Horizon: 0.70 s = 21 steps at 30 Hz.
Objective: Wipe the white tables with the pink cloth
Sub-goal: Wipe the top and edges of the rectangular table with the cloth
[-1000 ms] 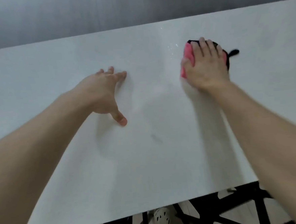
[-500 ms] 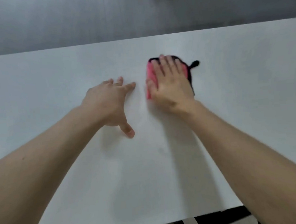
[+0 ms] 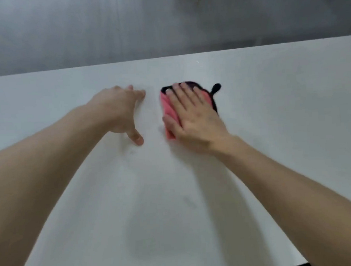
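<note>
While right hand (image 3: 194, 121) presses pink cloth (image 3: 168, 107), left hand (image 3: 117, 110) on table (image 3: 154, 196)

Legible text: none | plain white flat surface (image 3: 272, 109): no lettering, number or sign readable | folded pink cloth with black edging (image 3: 168, 110): no label or brand readable

Head camera looks forward and down, near the white table (image 3: 174, 195).

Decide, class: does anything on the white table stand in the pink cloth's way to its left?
Only the left hand: it rests on the white table just left of the pink cloth, not touching it. The right hand presses the cloth flat.
</note>
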Each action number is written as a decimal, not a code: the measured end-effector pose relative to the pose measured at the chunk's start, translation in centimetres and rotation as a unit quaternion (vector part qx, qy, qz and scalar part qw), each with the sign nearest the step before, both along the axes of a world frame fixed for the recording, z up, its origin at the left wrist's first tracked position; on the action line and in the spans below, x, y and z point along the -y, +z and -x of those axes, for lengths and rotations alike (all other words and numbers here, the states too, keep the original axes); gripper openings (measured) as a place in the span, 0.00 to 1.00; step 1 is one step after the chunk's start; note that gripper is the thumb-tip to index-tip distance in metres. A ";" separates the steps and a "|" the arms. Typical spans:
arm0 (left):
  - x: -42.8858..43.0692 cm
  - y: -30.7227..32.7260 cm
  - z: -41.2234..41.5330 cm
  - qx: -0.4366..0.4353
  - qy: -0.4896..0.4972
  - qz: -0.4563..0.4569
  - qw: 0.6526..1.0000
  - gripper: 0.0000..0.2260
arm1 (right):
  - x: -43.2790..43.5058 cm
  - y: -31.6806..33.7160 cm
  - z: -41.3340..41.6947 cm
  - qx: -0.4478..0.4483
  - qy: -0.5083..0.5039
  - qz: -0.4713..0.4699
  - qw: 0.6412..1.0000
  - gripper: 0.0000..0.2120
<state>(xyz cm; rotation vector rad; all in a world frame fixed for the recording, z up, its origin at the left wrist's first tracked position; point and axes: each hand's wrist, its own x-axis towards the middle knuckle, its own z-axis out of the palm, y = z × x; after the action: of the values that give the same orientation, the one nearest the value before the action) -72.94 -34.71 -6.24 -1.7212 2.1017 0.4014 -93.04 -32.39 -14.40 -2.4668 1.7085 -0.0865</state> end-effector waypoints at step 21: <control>0.3 -0.5 -0.1 -0.001 0.002 -0.010 1.000 0.69 | 9.8 0.5 12.5 -0.005 -0.231 0.006 0.973 0.39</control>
<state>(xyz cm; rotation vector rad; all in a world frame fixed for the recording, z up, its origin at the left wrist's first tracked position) -72.87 -34.98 -6.72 -1.7151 2.0890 0.4244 -105.56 -42.14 -13.94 -2.0271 2.2539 -0.1306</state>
